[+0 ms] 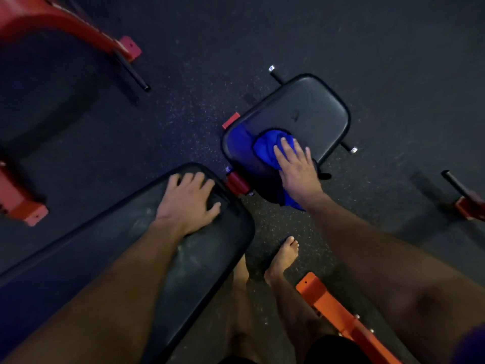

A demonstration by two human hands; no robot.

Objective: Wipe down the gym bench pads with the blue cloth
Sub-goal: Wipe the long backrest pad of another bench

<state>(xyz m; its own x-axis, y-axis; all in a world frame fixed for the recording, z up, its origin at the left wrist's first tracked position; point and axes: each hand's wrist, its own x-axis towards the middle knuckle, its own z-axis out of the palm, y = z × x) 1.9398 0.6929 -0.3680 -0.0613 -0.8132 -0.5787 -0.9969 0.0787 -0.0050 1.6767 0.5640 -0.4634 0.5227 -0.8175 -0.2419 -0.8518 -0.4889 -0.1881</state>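
Our right hand (pixel 296 169) presses the cloth (pixel 270 148) flat-fingered near the seat pad's (pixel 309 106) near edge; unpinched, we risk it slipping off.

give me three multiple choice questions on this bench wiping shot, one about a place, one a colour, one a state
1. Where is the cloth?
A. on the floor
B. on the small seat pad
C. on the long back pad

2. What colour is the cloth?
A. blue
B. white
C. green

3. How is the left hand?
A. gripping the cloth
B. lying flat on the long pad
C. raised in the air

Key: 1 B, the cloth lies on the seat pad under the right hand. 2 A, it is bright blue. 3 B, the left hand lies spread on the long back pad.
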